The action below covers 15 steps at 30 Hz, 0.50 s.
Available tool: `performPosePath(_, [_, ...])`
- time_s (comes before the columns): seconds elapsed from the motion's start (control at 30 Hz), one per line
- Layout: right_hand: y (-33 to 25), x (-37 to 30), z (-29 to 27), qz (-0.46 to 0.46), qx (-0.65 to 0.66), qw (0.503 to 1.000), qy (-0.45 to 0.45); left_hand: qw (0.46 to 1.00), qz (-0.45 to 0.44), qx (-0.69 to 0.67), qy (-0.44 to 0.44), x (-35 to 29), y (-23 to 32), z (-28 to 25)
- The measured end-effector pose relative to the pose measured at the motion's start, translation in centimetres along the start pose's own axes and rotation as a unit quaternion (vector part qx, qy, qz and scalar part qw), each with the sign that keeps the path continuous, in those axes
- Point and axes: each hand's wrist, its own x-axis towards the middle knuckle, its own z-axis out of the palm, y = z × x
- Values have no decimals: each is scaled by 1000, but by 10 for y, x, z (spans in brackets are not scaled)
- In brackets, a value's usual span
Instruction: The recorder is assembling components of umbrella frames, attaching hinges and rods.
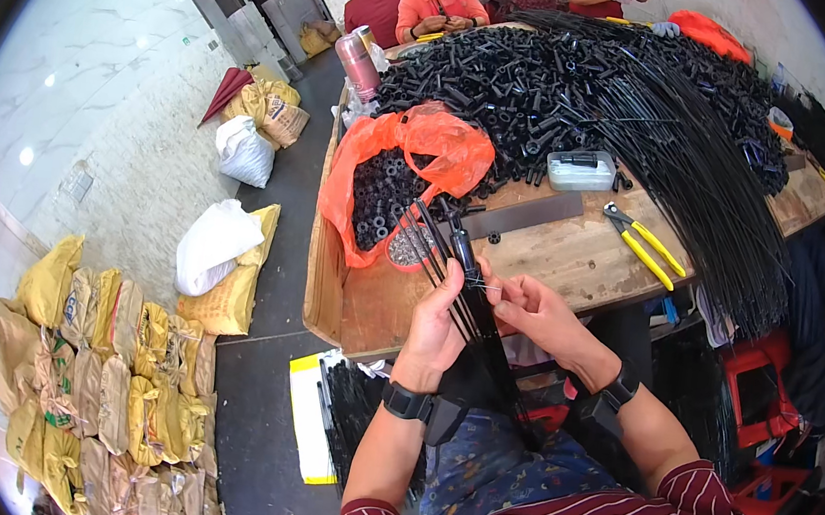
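left hand (438, 323): closed round a bundle of thin black rods (452, 262), thumb side up. Rods fan out above the fist toward the bench, so the grip acts as the clamp point that keeps the ends spread and reachable.
right hand (533, 308): fingertips pressed together in a pinch on something fine at the rods, just right of the left thumb (looks like a thin wire or thread crossing the gap; too small to be sure).
rod bundle location: held in the air over the near edge of the wooden workbench (573, 259), lower ends running down past the wrists into the lap.
orange bag (424, 143): lies open on the bench, just beyond the rod tips, mouth toward the person; full of short black tubes, probably so parts can be picked without reaching.
small round dish (404, 247): sits at the bag's mouth, holding tiny grey bits; nearest container to the hands.
yellow-handled pliers (647, 244): flat on the bench on the right-hand side, apart from the hands, untouched.
clear plastic box (581, 170): further back, against the big heap of black tube pieces (511, 82).
long black rods (702, 177): sheaf draped over the right end of the bench, hanging off the edge (length needs the overhang).
other people: seated at the far end of the bench, hands on their own work.
floor left: stacked yellow sacks (109, 366), white sacks nearer the bench.
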Motion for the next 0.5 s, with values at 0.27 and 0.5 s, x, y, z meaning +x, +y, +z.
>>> performPosePath(0.27, [3,1,10,-24,-13,999,30,999,4,49,-2,-1,2,-11])
performPosePath(0.5, [9,0,11,-99,-49,994,-14,987,43,150,33,-4,3,3])
